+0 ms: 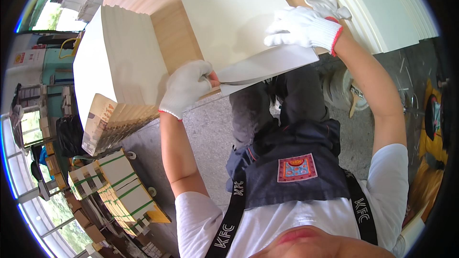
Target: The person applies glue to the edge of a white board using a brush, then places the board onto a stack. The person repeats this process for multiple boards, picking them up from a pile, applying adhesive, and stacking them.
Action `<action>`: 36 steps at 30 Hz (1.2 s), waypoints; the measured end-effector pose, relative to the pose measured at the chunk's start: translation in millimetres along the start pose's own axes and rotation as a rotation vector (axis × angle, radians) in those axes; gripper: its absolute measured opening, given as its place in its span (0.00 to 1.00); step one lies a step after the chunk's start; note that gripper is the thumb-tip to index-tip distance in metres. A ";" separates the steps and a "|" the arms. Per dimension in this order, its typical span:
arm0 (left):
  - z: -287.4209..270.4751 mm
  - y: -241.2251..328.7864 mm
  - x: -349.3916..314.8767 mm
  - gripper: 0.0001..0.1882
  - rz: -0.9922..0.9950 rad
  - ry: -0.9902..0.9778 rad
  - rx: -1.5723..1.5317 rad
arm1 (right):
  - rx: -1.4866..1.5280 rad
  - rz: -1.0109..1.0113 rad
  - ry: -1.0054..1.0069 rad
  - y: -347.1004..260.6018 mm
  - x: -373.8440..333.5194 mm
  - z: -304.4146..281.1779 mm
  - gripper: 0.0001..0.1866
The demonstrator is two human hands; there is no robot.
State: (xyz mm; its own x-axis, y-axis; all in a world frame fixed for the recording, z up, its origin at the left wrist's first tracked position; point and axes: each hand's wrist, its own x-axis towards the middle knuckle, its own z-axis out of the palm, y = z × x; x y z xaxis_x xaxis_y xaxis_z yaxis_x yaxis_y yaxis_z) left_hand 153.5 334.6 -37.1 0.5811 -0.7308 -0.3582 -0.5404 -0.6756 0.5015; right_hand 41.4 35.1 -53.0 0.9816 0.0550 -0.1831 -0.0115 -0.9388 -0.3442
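A large white sheet (234, 14) lies on the wooden tabletop (174, 43) in front of me. Along its near side, a strip of white paper or thin card (282, 59) is lifted and bent, with its edges parted at the left. My left hand (185, 86), in a white knit glove with bare fingertips, pinches that strip's left corner between thumb and finger. My right hand (303, 27), in a white glove with a red cuff, lies with fingers stretched over the sheet's right side. Its palm is hidden. Beyond it rests a loose white glove (322, 0).
A tall stack of white sheets (134, 52) stands left, with a printed stack (114, 122) at its near end. Another white stack (387, 9) fills the right side. Green-strapped bundles (122, 188) stand on a cart at lower left. A round container (340, 93) with a brush sits on the floor.
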 end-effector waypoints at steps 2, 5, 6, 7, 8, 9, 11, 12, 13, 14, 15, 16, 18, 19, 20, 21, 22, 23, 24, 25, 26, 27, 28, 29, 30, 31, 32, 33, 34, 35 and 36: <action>4.5 6.2 -1.4 0.10 0.000 0.010 0.036 | -0.014 -0.010 -0.005 -0.1 -1.3 0.2 0.25; 26.5 21.0 -4.2 0.16 0.305 0.251 0.242 | -0.007 0.031 0.033 -0.8 -4.4 3.7 0.24; 36.5 26.7 -2.9 0.18 0.457 0.371 0.335 | -0.008 0.032 0.046 0.7 -4.1 6.2 0.24; 46.5 32.9 0.6 0.20 0.471 0.389 0.341 | -0.010 0.033 0.060 2.6 -3.6 10.1 0.24; 56.0 40.2 4.4 0.21 0.484 0.410 0.349 | -0.012 0.033 0.076 3.9 -2.9 11.8 0.23; 64.0 46.2 7.5 0.23 0.496 0.432 0.358 | -0.020 0.029 0.072 3.6 -2.3 12.3 0.23; 76.7 56.9 15.8 0.23 0.437 0.427 0.407 | -0.038 0.025 0.065 2.2 -1.8 11.9 0.23; 79.6 58.7 20.2 0.23 0.408 0.424 0.432 | -0.024 0.025 0.071 0.5 -1.8 11.2 0.23; 81.1 56.6 25.4 0.23 0.424 0.421 0.476 | -0.009 0.024 0.076 -1.9 -1.6 10.4 0.22; 81.0 58.5 28.3 0.22 0.412 0.409 0.464 | 0.006 0.034 0.084 0.1 -3.5 10.1 0.22; 80.0 59.8 30.4 0.22 0.401 0.396 0.452 | 0.003 -0.009 0.130 5.6 -4.2 14.9 0.22; 79.2 61.6 32.3 0.21 0.391 0.383 0.441 | -0.001 -0.052 0.177 13.0 -3.5 23.3 0.21; 78.8 67.7 29.6 0.20 0.414 0.373 0.409 | 0.014 -0.086 0.186 12.6 -6.5 18.6 0.21; 79.2 71.3 30.5 0.20 0.428 0.366 0.393 | 0.036 -0.071 0.154 11.1 -7.6 14.2 0.21; 83.0 75.1 32.7 0.19 0.497 0.398 0.380 | 0.058 -0.060 0.120 5.4 -8.5 8.8 0.21; 90.5 80.4 37.3 0.19 0.566 0.428 0.366 | 0.054 -0.063 0.121 5.7 -7.8 8.0 0.20; 99.2 86.4 42.8 0.19 0.635 0.459 0.352 | 0.043 -0.063 0.119 7.9 -6.6 10.1 0.20; 109.2 93.6 50.3 0.19 0.703 0.502 0.321 | 0.031 -0.061 0.117 10.8 -5.8 13.4 0.20; 117.1 102.7 53.6 0.19 0.704 0.521 0.312 | 0.022 -0.063 0.115 10.9 -4.9 14.2 0.20; 123.4 109.3 56.9 0.19 0.702 0.540 0.332 | -0.032 -0.038 0.092 9.3 -4.3 12.9 0.20; 129.4 114.7 61.6 0.19 0.704 0.558 0.353 | -0.009 -0.032 0.094 10.1 -4.3 12.7 0.20; 136.3 116.8 67.2 0.18 0.685 0.565 0.347 | 0.014 -0.029 0.097 11.5 -3.6 13.8 0.20; 137.5 116.8 70.0 0.17 0.671 0.548 0.351 | 0.036 -0.027 0.099 12.6 -3.3 15.2 0.20; 137.1 117.3 72.1 0.16 0.658 0.529 0.355 | 0.029 -0.032 0.128 13.9 -3.8 17.0 0.20; 136.7 117.5 73.4 0.15 0.643 0.511 0.358 | 0.021 -0.038 0.157 15.0 -4.3 18.9 0.19; 137.2 117.0 73.1 0.13 0.630 0.517 0.378 | 0.012 -0.045 0.185 16.4 -4.9 21.2 0.19; 136.7 115.9 73.1 0.13 0.639 0.529 0.379 | 0.008 -0.065 0.212 19.0 -3.4 25.3 0.19; 136.2 114.9 73.2 0.13 0.647 0.541 0.380 | 0.004 -0.086 0.238 22.6 -1.5 29.1 0.19; 135.7 114.5 73.3 0.13 0.654 0.553 0.381 | 0.000 -0.107 0.265 25.5 -0.2 32.0 0.18; 136.0 115.4 72.8 0.12 0.659 0.580 0.381 | 0.001 -0.094 0.245 22.8 -1.5 29.7 0.18; 136.4 117.1 72.6 0.12 0.664 0.606 0.381 | 0.002 -0.083 0.225 20.1 -2.9 26.4 0.18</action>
State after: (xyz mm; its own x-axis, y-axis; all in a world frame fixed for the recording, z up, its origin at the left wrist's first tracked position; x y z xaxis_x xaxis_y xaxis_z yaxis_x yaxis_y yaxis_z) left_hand 49.4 189.0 -111.8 0.2439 -0.8718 0.4247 -0.9695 -0.2087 0.1284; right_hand 33.3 25.0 -83.7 0.9970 0.0546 0.0553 0.0706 -0.9335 -0.3515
